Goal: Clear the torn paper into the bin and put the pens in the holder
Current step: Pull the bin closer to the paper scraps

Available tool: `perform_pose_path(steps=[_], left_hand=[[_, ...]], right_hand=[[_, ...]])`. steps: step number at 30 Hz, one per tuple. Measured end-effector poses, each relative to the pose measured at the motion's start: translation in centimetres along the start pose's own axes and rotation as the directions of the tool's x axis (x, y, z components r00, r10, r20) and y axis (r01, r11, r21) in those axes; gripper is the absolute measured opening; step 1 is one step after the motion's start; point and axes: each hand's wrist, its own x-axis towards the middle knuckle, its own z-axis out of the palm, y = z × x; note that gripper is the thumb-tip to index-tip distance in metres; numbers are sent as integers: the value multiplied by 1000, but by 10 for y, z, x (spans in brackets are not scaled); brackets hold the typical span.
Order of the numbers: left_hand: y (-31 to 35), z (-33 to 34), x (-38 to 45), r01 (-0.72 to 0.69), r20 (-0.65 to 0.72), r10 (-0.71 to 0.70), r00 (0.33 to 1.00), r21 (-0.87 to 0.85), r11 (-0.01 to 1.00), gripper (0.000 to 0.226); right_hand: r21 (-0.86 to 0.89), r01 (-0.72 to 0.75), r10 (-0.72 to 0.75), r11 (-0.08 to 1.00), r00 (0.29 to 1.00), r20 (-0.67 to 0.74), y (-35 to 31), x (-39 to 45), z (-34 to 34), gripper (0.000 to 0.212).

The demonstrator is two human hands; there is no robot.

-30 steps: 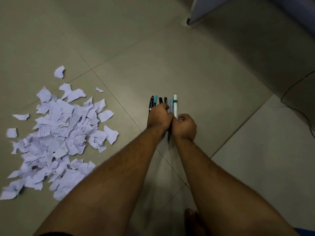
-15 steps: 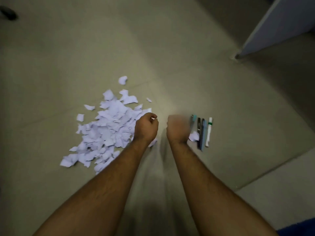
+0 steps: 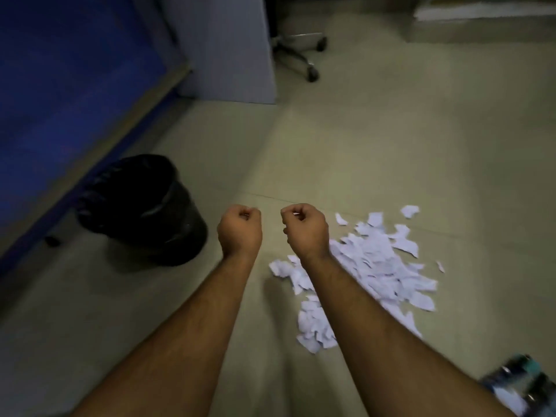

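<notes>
Torn white paper (image 3: pixel 376 266) lies in a loose pile on the tiled floor, right of centre. My right hand (image 3: pixel 305 231) hovers as a closed fist over the pile's left edge. My left hand (image 3: pixel 239 231) is also a fist, just left of it, over bare floor. Nothing shows inside either fist. A black bin (image 3: pixel 141 206) with a dark liner stands on the floor left of my left hand. The pens (image 3: pixel 517 383) are a blurred cluster at the bottom right corner, behind my right forearm. No pen holder is in view.
A blue wall or panel (image 3: pixel 60 100) runs along the left behind the bin. A grey partition (image 3: pixel 228 55) stands at the back, with an office chair's wheeled base (image 3: pixel 301 52) beside it. Open floor stretches beyond the pile.
My hands have left the pens and moved left past the paper pile, both now fists. The view has swung left, which brings the bin into sight and pushes the pens to the bottom right.
</notes>
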Motion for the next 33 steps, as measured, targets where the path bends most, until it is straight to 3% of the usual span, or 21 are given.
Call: perform_pose_path(steps=[3, 6, 9, 13, 17, 23, 28, 33], left_hand=[[-15, -58, 35, 139, -264, -151, 953, -65, 988, 20], [-35, -106, 67, 259, -371, -264, 891, -65, 964, 49], [-57, -136, 90, 280, -321, -251, 913, 45, 959, 68], [-79, -148, 113, 310, -142, -289, 947, 163, 937, 42], [-81, -147, 116, 288, -213, -240, 947, 232, 929, 34], [-63, -129, 98, 253, -187, -210, 960, 243, 937, 27], [-47, -98, 61, 181, -156, -147, 977, 233, 956, 28], [-34, -62, 15, 117, -110, -93, 990, 243, 963, 26]], right_hand=[[-58, 46, -34, 997, 981, 191, -24, -3, 66, 18], [-91, 75, -42, 993, 947, 319, -37, -4, 123, 30], [-122, 75, -23, 990, 924, 381, -40, -3, 172, 40], [-117, 153, -78, 981, 872, 484, -39, -4, 225, 39], [-62, 42, -13, 997, 915, 404, -35, -2, 250, 42], [114, -118, 85, 986, 960, 266, -40, 4, 218, 33], [289, -235, 165, 928, 955, 245, -37, 4, 166, 35], [299, -224, 164, 928, 963, 213, -34, 1, 96, 33]])
